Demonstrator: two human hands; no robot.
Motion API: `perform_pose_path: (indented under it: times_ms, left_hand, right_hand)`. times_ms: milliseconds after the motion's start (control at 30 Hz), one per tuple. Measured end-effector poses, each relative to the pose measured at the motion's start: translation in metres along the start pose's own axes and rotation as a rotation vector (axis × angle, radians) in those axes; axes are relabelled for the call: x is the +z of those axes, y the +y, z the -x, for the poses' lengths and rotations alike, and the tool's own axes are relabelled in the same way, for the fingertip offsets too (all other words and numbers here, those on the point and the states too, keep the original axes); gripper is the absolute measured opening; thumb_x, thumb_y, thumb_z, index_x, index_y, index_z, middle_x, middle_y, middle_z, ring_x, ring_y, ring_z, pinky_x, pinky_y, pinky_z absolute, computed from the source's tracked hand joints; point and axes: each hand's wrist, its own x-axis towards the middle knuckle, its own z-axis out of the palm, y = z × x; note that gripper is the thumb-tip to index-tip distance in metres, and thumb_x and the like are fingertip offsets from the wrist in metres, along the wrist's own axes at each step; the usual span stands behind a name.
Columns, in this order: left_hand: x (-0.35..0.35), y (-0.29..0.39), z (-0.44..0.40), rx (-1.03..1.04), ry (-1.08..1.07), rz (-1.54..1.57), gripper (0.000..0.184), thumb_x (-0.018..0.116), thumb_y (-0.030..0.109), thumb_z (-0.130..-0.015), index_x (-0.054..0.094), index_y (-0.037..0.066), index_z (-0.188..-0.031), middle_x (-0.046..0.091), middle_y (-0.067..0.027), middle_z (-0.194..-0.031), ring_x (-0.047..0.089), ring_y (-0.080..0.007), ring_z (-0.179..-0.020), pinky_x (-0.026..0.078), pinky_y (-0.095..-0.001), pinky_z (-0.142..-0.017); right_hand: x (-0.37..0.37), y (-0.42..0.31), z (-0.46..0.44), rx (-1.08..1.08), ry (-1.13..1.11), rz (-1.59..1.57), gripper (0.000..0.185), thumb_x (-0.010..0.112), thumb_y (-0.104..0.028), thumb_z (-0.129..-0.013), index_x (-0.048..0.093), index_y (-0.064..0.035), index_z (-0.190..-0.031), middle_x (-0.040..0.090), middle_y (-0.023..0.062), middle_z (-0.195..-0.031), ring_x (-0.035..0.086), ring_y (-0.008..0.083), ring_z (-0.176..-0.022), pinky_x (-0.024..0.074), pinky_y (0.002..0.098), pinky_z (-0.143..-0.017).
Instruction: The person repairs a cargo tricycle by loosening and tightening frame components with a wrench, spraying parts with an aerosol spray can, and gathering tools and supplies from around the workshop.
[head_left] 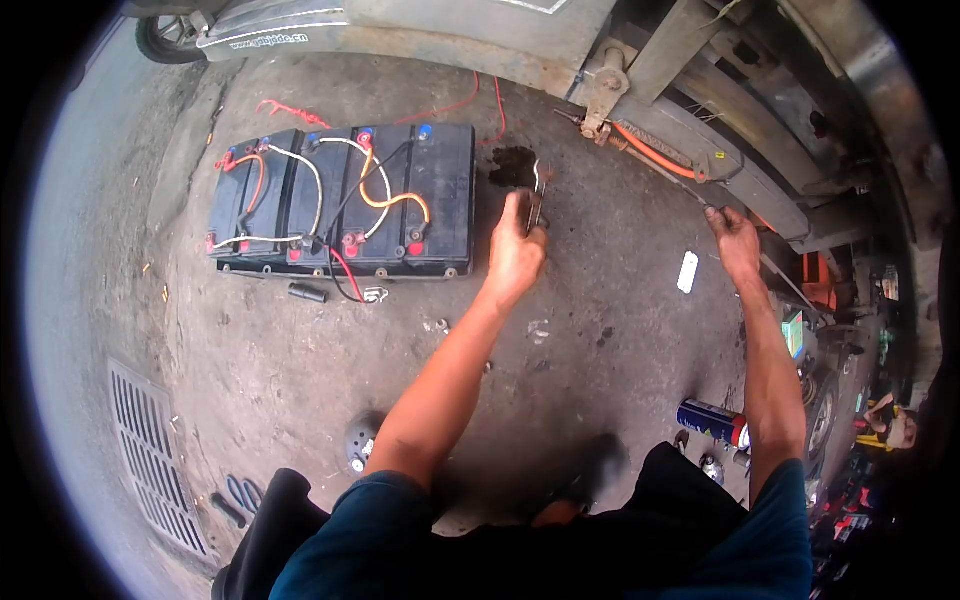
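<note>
My left hand (516,255) is closed around a metal hand tool that looks like pliers (538,195); its tip points up, away from me. A dark wet patch (513,166) lies on the ground just beyond it. To the right, my right hand (737,245) grips a thin dark rod or cable (688,190) with its fingertips. That piece runs up and left beside an orange cable (655,152) to a rusty linkage (604,90) on the vehicle frame. Whether it is a cable or a tool shaft I cannot tell.
Several wired black batteries (390,210) stand left of my left hand. The vehicle body (450,35) crosses the top. A white strip (688,272), a spray can (712,422) and a floor drain grate (155,455) are on the ground. Red wire (440,108) lies behind the batteries.
</note>
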Motion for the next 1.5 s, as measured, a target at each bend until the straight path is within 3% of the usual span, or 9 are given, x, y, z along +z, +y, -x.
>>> perform_pose_path:
  times_ms: [100,133,233,267,467,667,1067,1300,1500]
  left_hand:
    - [0.016,0.013,-0.011,0.056,0.272,-0.203,0.044,0.049,0.004,-0.083,0.043,0.003,-0.126,0.063,-0.0233,-0.096,0.064,-0.0355,-0.086,0.047,-0.0433,-0.077]
    - [0.019,0.020,-0.014,0.063,0.301,-0.373,0.036,0.051,0.014,-0.086,0.048,0.003,-0.119,0.064,-0.0276,-0.094,0.062,-0.0436,-0.089,0.046,-0.0489,-0.078]
    - [0.019,0.026,-0.033,-0.088,0.119,-0.482,0.041,0.053,0.022,-0.088,0.049,0.004,-0.125,0.066,-0.0220,-0.091,0.063,-0.0417,-0.086,0.047,-0.0462,-0.079]
    - [0.022,0.033,-0.034,-0.074,0.178,-0.499,0.029,0.054,0.023,-0.089,0.056,0.005,-0.111,0.065,-0.0216,-0.079,0.062,-0.0428,-0.084,0.046,-0.0483,-0.077]
    - [0.025,0.035,-0.044,0.063,0.203,-0.607,0.014,0.052,0.017,-0.087,0.052,0.007,-0.097,0.065,-0.0224,-0.083,0.060,-0.0444,-0.084,0.045,-0.0518,-0.075]
    - [0.034,0.016,-0.051,0.249,0.261,-0.612,0.011,0.050,0.012,-0.087,0.051,0.007,-0.097,0.062,-0.0217,-0.084,0.059,-0.0431,-0.085,0.044,-0.0521,-0.075]
    - [0.032,0.007,-0.055,0.131,0.231,-0.531,0.013,0.051,0.018,-0.090,0.051,0.008,-0.099,0.063,-0.0226,-0.083,0.059,-0.0449,-0.084,0.043,-0.0533,-0.074]
    - [0.034,0.008,-0.059,0.216,0.230,-0.532,0.013,0.052,0.018,-0.091,0.052,0.009,-0.100,0.063,-0.0225,-0.084,0.059,-0.0449,-0.084,0.043,-0.0532,-0.074]
    - [0.033,0.003,-0.062,0.267,0.253,-0.550,0.013,0.052,0.018,-0.090,0.052,0.009,-0.100,0.062,-0.0222,-0.082,0.059,-0.0447,-0.082,0.044,-0.0531,-0.072]
  right_hand:
    - [0.004,0.008,-0.004,-0.066,0.064,-0.012,0.064,0.062,-0.045,-0.086,0.055,0.0057,-0.125,0.058,0.0231,-0.125,0.054,0.0321,-0.120,0.0396,0.0360,-0.102]
    - [0.004,0.006,-0.005,-0.052,0.045,-0.004,0.064,0.062,-0.045,-0.086,0.055,0.0058,-0.125,0.058,0.0231,-0.125,0.054,0.0322,-0.121,0.0395,0.0360,-0.102]
    - [0.001,0.003,-0.005,-0.018,0.002,0.005,0.065,0.062,-0.046,-0.086,0.055,0.0059,-0.125,0.057,0.0232,-0.125,0.054,0.0323,-0.121,0.0392,0.0361,-0.102]
    - [0.001,0.004,-0.004,-0.014,-0.003,-0.004,0.065,0.062,-0.046,-0.086,0.055,0.0059,-0.125,0.057,0.0232,-0.125,0.053,0.0323,-0.121,0.0391,0.0360,-0.102]
    - [0.005,0.013,-0.011,-0.024,-0.010,-0.013,0.065,0.063,-0.044,-0.086,0.054,0.0064,-0.125,0.057,0.0229,-0.126,0.053,0.0313,-0.122,0.0388,0.0349,-0.103]
    - [0.009,0.020,-0.013,-0.036,-0.004,-0.080,0.066,0.065,-0.042,-0.086,0.052,0.0088,-0.126,0.056,0.0232,-0.128,0.053,0.0299,-0.122,0.0384,0.0340,-0.103]
    - [0.008,0.022,-0.015,-0.046,-0.016,-0.039,0.066,0.063,-0.042,-0.086,0.052,0.0091,-0.127,0.055,0.0244,-0.128,0.053,0.0310,-0.122,0.0377,0.0344,-0.103]
    - [0.005,0.011,-0.008,-0.044,-0.014,-0.033,0.064,0.063,-0.041,-0.087,0.053,0.0089,-0.125,0.056,0.0247,-0.127,0.053,0.0312,-0.122,0.0386,0.0339,-0.102]
    - [-0.006,-0.008,0.002,0.002,-0.099,-0.005,0.055,0.063,-0.038,-0.088,0.058,0.0073,-0.118,0.064,0.0225,-0.113,0.061,0.0292,-0.108,0.0431,0.0343,-0.093]
